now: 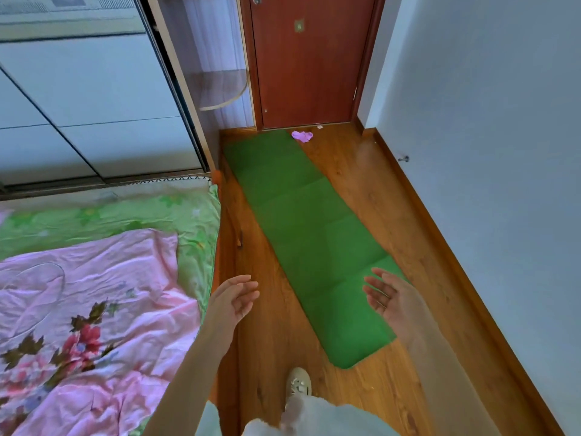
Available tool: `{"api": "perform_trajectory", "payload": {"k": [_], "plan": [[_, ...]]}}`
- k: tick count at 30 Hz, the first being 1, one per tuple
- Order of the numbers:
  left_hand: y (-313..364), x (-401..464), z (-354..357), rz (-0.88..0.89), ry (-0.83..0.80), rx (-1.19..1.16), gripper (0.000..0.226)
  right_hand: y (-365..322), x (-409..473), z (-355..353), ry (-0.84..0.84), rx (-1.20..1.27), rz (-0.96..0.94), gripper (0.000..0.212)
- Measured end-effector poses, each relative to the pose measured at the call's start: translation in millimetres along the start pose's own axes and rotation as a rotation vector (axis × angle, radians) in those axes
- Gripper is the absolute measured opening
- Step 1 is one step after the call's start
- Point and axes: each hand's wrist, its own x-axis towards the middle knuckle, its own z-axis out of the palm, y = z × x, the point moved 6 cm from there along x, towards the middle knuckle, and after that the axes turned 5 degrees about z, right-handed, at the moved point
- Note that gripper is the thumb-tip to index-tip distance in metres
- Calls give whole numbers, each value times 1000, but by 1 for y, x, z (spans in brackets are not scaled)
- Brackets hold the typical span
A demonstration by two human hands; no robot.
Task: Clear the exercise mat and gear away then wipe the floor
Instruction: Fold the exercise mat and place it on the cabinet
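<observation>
Both hands reach forward with relaxed fingers, holding nothing: left hand (pixel 232 298), right hand (pixel 390 297). Beyond them a green exercise mat (pixel 309 234) lies unrolled on the wooden floor (pixel 371 190), a purple cloth (pixel 302 135) just beside its far end.

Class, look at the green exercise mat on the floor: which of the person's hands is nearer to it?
Right. The right hand, open, hangs over the green mat near its close end; the left hand, open, is above bare floor between mat and bed.
</observation>
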Motion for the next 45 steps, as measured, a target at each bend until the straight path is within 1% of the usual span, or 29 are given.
{"api": "perform_trajectory", "payload": {"k": [7,11,17,20,24,30,35,38,41,45], "plan": [[49,99,24,2,-56,29,25,-29,67,67,-28,14,5,18],[71,162,37,-18,-92,57,24,-43,107,86,47,42,-1,18],[109,259,52,-60,-167,143,25,-55,168,113,175,164,-15,20],[125,305,57,-81,-222,208,25,-55,201,133,238,185,8,20],[129,362,61,-129,-222,262,26,-51,249,157,286,211,54,20],[109,434,78,-215,-202,286,25,-64,323,173,305,216,65,19],[75,481,92,-228,-136,298,25,-66,395,175,271,190,103,19],[39,498,96,-246,-119,319,25,-51,435,165,236,174,140,20],[-6,516,100,-269,-148,397,24,-26,467,145,241,157,187,21],[-77,544,109,-369,-207,460,23,12,507,109,273,149,229,21]]}}
